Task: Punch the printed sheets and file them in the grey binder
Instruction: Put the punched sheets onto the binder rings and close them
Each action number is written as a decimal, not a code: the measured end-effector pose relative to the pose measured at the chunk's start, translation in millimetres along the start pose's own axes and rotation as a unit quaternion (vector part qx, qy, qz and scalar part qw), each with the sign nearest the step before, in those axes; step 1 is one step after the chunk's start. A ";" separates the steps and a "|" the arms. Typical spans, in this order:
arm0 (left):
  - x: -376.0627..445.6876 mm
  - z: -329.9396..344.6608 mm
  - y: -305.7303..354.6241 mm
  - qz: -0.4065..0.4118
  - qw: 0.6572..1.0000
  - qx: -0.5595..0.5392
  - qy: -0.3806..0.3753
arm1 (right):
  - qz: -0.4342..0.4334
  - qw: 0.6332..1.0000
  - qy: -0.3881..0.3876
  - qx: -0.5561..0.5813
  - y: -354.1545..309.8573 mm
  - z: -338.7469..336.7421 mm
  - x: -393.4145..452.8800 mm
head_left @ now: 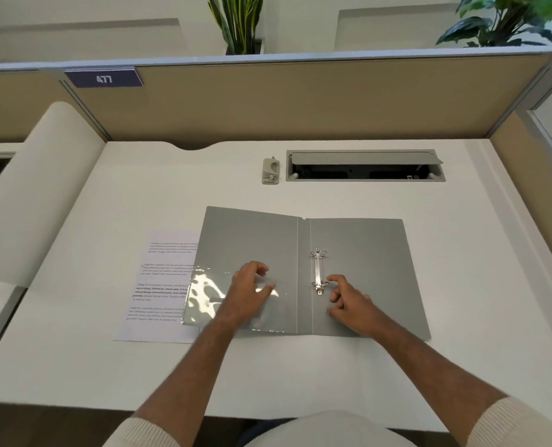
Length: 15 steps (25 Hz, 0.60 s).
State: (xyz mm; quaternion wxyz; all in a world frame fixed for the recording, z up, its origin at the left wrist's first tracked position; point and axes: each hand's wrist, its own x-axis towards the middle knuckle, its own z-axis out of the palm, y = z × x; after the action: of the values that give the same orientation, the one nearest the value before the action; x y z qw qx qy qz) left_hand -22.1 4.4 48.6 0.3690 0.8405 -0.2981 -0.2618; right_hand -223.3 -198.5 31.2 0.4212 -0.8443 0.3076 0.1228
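Observation:
The grey binder [361, 243] lies open on the white desk, its two-ring metal mechanism [318, 271] just right of the spine. A clear plastic pocket [203, 298] covers the lower part of its left cover. My left hand [250, 293] rests on that pocket with relaxed fingers. My right hand [348, 300] lies on the right cover, its index fingertip at the lower ring. The printed sheets [158, 285] lie to the left, partly under the binder's left cover. A small grey hole punch [270, 171] stands beyond the binder.
An open grey cable tray [364, 165] is set into the desk behind the binder, next to the punch. Beige partition walls [300, 101] close the desk at the back and right. A rolled white sheet [42, 188] lies at the left.

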 end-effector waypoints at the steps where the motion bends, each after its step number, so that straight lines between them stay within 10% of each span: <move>1: -2.9 -11.2 -6.1 -0.004 0.999 -0.005 0.037 | 0.001 1.000 0.007 -0.003 -0.8 2.3 0.0; 15: -34.6 -141.1 -115.1 -0.311 0.915 0.049 0.252 | 0.022 0.997 0.066 0.013 -8.7 15.4 2.1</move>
State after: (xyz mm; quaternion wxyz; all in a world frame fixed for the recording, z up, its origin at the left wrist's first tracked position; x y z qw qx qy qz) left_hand 82.8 157.1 50.2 0.2905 0.9458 0.0683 -0.1281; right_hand -215.5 -183.4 26.3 0.4080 -0.8380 0.3551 0.0719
